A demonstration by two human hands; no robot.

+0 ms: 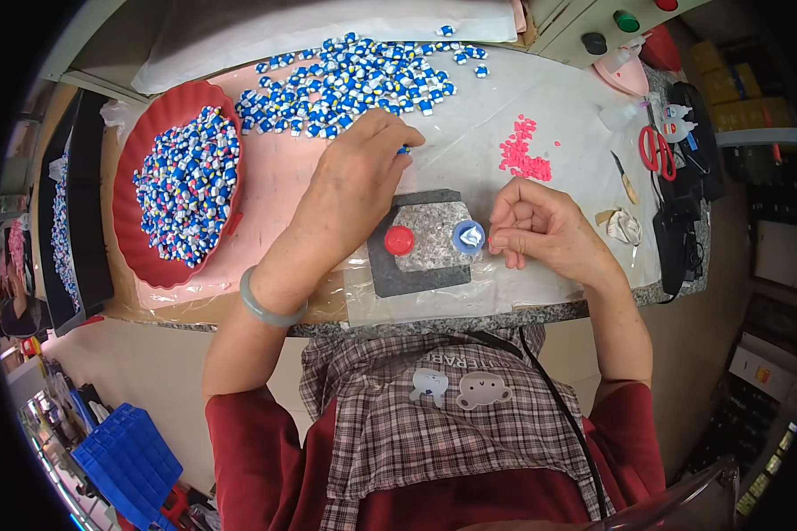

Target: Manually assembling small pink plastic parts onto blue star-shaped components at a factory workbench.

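The left hand has its thumb and forefinger clamped on a small blue figurine, while the right hand holds its thumb and forefinger tips together; what they may pinch is too small to tell. Just left of those right fingertips sits a blue cap with white paste in it, on a speckled stone slab. Farther left on the slab, on the near side of the left fingers, is a red cap; a dark grey mat lies beneath the slab on the desk. Just beyond the right fingers spread loose pink pieces, and to their right rest crumpled white paper and a wooden-handled knife. Past the left fingers spreads a heap of blue-and-white figurines. Farther from the right fingers, off to the right, lie red-handled scissors. Well to the left of the left fingers stands a red scalloped basin, filled with more figurines, some showing pink bits.
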